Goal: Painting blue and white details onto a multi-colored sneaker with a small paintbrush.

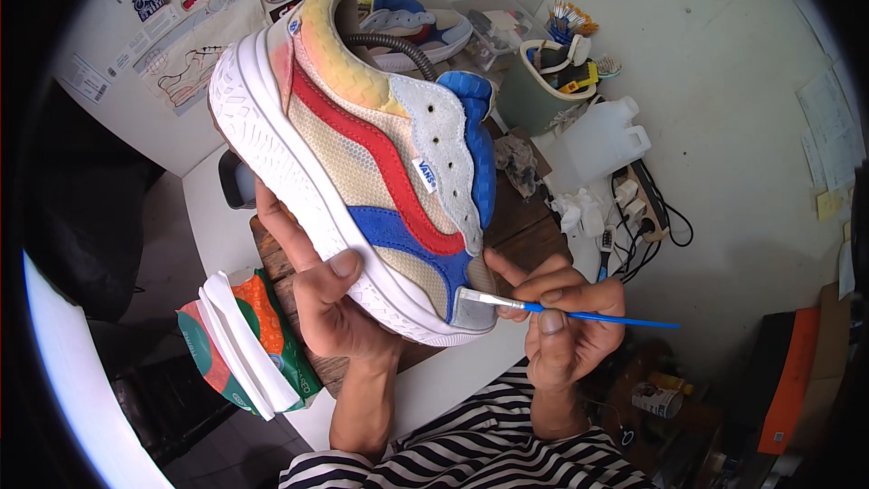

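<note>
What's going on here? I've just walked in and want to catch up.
A person holds up a multicoloured sneaker in the left hand, thumb against its white sole, tilted with the toe downward. The right hand pinches a blue-handled flat brush, its bristles at the light grey toe panel. A wooden board lies below on the white table, with a green-and-orange tissue pack to the left.
</note>
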### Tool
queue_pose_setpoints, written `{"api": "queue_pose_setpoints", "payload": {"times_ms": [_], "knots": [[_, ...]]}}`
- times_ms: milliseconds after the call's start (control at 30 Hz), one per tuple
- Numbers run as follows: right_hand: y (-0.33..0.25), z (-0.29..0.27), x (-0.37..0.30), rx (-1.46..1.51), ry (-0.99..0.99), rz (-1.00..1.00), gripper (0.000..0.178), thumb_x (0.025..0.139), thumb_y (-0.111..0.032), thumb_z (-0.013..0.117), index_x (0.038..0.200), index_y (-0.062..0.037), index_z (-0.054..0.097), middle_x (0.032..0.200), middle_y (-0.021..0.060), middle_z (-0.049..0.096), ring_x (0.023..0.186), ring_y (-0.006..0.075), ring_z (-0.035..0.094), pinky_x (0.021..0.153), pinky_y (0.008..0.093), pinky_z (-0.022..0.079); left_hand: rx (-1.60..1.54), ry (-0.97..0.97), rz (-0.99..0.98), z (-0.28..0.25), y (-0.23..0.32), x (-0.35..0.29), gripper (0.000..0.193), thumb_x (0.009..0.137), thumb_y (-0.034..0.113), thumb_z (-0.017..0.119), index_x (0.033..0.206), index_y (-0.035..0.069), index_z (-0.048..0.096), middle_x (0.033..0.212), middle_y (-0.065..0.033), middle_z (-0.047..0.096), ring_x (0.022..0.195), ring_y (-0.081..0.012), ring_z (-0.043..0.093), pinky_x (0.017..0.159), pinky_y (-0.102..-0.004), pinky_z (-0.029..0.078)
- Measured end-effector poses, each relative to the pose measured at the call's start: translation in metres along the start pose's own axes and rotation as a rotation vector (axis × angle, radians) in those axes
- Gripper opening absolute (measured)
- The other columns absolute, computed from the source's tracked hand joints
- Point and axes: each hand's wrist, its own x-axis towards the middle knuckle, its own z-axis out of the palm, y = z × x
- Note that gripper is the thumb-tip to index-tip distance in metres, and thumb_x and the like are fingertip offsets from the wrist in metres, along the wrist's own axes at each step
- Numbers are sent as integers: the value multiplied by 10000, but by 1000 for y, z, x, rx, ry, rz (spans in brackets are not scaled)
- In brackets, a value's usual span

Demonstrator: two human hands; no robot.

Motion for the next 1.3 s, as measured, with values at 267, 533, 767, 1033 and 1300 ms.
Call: {"api": "queue_pose_setpoints", "payload": {"times_ms": [267, 533, 767, 1033, 1300], "knots": [[2, -1, 0, 35, 6, 14, 142, 961, 5, 556, 1033, 52, 443, 880, 280, 642, 734, 200, 619, 942, 633, 534, 29, 17, 6, 0, 0, -1, 1016, 602, 239, 491, 1533, -50, 205, 1560, -191, 294, 1460, -325, 290, 1237, -420, 136], [0, -2, 0, 68, 45, 67, 156, 976, -54, 568, 1026, 28, 445, 866, 260, 649, 710, 179, 597, 941, 636, 533, 34, 52, 11, 1, 0, -3, 1095, 556, 261, 537, 1545, -31, 168, 1537, -200, 295, 1457, -342, 282, 1234, -442, 126], [4, 3, -2, 71, 103, 86, 183, 990, -83, 558, 1028, 20, 413, 850, 232, 638, 694, 165, 559, 919, 619, 552, 274, 20, 216, 4, 1, -9, 1026, 640, 269, 508, 1557, 13, 126, 1496, -252, 348, 1384, -395, 396, 1194, -478, 280], [11, 4, -1, 11, 55, 42, 179, 992, -77, 541, 1035, 24, 400, 839, 216, 616, 707, 168, 557, 893, 563, 584, 512, 11, 246, -2, 6, -8, 1139, 561, 310, 563, 1560, 2, 109, 1526, -280, 280, 1426, -429, 317, 1206, -501, 213], [12, 2, -2, -128, 2, 54, 173, 988, -117, 507, 1042, -21, 374, 800, 206, 559, 678, 160, 457, 821, 569, 613, 430, -37, 260, -6, 0, -9, 1182, 556, 288, 639, 1570, 18, 95, 1554, -266, 254, 1449, -421, 290, 1222, -491, 185]]}}
